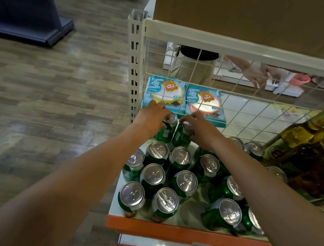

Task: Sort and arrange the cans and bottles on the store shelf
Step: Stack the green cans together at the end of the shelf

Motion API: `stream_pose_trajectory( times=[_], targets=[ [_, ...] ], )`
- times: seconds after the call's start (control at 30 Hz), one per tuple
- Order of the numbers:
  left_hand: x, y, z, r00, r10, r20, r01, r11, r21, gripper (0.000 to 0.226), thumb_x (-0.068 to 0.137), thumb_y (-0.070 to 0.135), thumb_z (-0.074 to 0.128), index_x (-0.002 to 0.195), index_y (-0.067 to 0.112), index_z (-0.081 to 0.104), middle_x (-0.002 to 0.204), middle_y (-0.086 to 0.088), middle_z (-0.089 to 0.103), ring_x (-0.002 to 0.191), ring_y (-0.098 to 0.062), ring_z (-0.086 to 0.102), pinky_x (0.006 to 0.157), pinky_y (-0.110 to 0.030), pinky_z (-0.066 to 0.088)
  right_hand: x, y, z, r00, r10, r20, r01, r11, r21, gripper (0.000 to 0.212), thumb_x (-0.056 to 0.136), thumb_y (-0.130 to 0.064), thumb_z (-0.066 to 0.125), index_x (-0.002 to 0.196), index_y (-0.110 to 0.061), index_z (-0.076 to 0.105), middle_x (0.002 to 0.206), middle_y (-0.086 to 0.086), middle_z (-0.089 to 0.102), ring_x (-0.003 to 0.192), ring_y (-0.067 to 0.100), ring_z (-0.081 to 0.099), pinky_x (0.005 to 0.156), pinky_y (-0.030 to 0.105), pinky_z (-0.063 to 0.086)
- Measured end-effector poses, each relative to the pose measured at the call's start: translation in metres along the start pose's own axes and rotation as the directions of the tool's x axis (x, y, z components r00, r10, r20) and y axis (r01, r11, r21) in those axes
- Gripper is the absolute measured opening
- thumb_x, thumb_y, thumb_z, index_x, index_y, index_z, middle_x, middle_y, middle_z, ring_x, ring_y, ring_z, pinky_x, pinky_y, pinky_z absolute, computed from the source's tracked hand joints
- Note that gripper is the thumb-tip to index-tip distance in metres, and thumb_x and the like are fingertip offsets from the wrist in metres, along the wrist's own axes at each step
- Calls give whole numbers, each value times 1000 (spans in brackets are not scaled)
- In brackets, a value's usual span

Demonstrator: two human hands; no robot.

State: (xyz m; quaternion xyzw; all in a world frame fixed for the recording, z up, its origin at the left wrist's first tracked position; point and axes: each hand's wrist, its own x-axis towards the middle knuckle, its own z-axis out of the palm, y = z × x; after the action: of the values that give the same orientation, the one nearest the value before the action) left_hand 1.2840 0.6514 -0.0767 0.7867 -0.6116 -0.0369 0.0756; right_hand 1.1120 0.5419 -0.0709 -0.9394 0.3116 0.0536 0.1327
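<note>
Two hands reach to the back left corner of the shelf (190,217): the left hand (151,119) curls its fingers over the top of the left can (167,132), and the right hand (203,132) grips the top of the right can (181,137) just beside it. Both cans are upright and close to the wire grid (241,113). By my reading the job is partly done. The near-left group of green cans (153,175) already stands in rough rows, and the two held cans look like the start of a back row. The group of cans on the right (229,212) is looser and more uneven, with a bare strip of shelf between the two groups, so it likely needs closing up. The bottles (307,147) crowd the far right against the grid; whether they are in order I cannot tell. Open room lies along the back, to the right of the held cans, and down that middle strip. The front cans stand near the orange front edge (187,233). The left side has no guard forward of the post (132,66), so cans slid that way could tip off. Both forearms pass low over the can tops, and the cardboard box (245,9) overhead limits how high a can may be lifted.
</note>
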Motion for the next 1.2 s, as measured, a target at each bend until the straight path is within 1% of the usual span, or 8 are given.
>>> stream_pose_trajectory(
  times=[0.07,0.2,0.27,0.4,0.53,0.7,0.93,1.2],
  targets=[
    [-1,1,3,1000,-27,-14,27,999,-23,35,91,29,68,124,22,59,129,-1,51,120,-25,43,80,-39,48,0,-3,5,1000,-17,-17,16,998,-65,62,88,-11,65,142,-29,40,146,6,32,117,32,54,82,37,48],
    [-2,1,5,999,-48,-23,47,998,-42,35,90,29,70,123,22,60,130,0,51,120,-25,43,82,-40,49,4,-13,8,975,161,-155,-171,984,-52,68,86,-52,66,142,-24,39,140,11,42,119,33,54,89,42,48],
    [-1,2,3,999,-51,-13,51,997,-49,35,90,29,70,123,22,60,130,0,51,120,-25,43,83,-40,48,6,-15,8,966,203,-157,-216,974,-68,65,85,-56,67,135,-21,45,136,12,45,115,34,57,88,42,50],
    [0,3,-1,998,-55,4,55,997,-52,36,89,30,70,123,23,59,127,-1,51,119,-26,44,82,-40,48,9,-11,2,984,169,-53,-169,986,8,62,83,-40,75,135,-21,48,134,12,45,115,35,56,90,43,50],
    [-2,3,0,998,-60,-1,60,997,-47,36,89,30,70,123,23,59,127,-1,51,119,-25,45,81,-39,48,9,-10,-4,992,123,-4,-123,992,-40,67,81,-25,77,139,-21,44,138,10,43,115,35,55,88,43,50],
    [-3,5,-1,999,-53,-7,53,998,-40,35,90,30,70,123,23,59,128,0,51,118,-25,45,80,-38,47,11,-16,2,988,136,-73,-142,986,-90,65,78,-28,80,132,-21,44,129,13,46,105,37,59,82,43,52],
    [-2,2,0,999,-47,2,47,998,-51,36,90,26,70,124,23,58,129,-1,49,119,-25,44,82,-39,49,11,-6,7,984,141,-105,-129,985,112,67,75,-19,83,133,-23,50,135,8,47,115,34,56,89,42,48],
    [-1,4,3,999,-50,-5,50,998,-40,36,90,26,69,123,21,57,130,-2,49,120,-26,43,84,-41,50,10,-11,20,970,139,-198,-144,989,-13,50,85,-12,74,129,-15,51,132,13,42,100,36,61,78,41,50]
  ],
)
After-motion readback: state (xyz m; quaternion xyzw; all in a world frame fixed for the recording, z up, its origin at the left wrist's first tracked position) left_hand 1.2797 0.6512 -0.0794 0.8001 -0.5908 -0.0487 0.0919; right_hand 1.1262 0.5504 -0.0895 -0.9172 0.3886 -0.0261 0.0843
